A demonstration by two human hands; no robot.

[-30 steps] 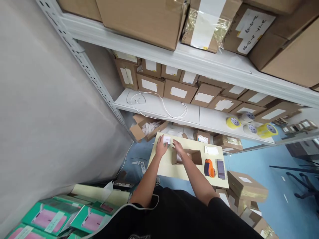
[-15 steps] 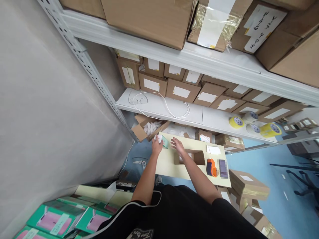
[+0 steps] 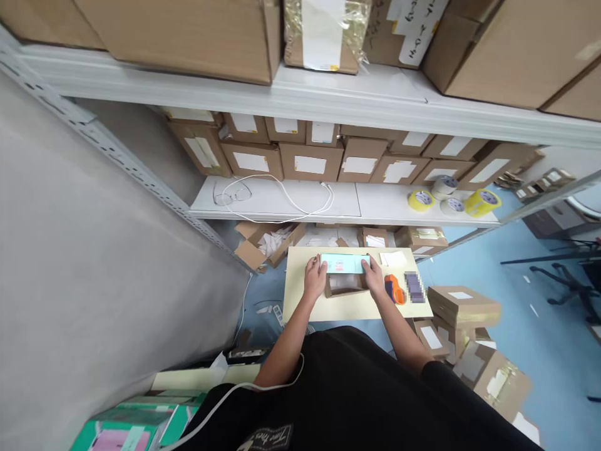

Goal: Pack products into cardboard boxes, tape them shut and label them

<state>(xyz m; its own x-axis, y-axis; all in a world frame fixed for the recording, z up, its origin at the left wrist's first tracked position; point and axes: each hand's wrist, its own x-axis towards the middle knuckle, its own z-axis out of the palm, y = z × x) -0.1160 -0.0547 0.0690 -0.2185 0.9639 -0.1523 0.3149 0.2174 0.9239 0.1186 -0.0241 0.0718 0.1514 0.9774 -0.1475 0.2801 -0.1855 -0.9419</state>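
Note:
A long mint-green box (image 3: pixel 350 264) with a small pink mark is held level between my two hands. My left hand (image 3: pixel 315 278) grips its left end, thumb on top. At the right end, my right hand (image 3: pixel 374 279) closes round it in the same way. Just below and behind the green box sits an open cardboard box (image 3: pixel 342 292) on the pale yellow table (image 3: pixel 300 300); it has whitish material inside and is partly covered from sight. To the right of my right hand lies an orange tape dispenser (image 3: pixel 395 290).
Beside the dispenser is a blurred dark item (image 3: pixel 415 287), with white papers (image 3: pixel 393 259) behind it. Above the table runs a shelf (image 3: pixel 347 197) with glasses, a white cable and tape rolls (image 3: pixel 421 200). Cardboard boxes (image 3: pixel 462 307) are stacked on the right; green boxes (image 3: pixel 117 432) stand lower left.
The green box has moved right, from my left hand alone at the table's left side to above the cardboard box. My right hand, formerly open, now grips its right end.

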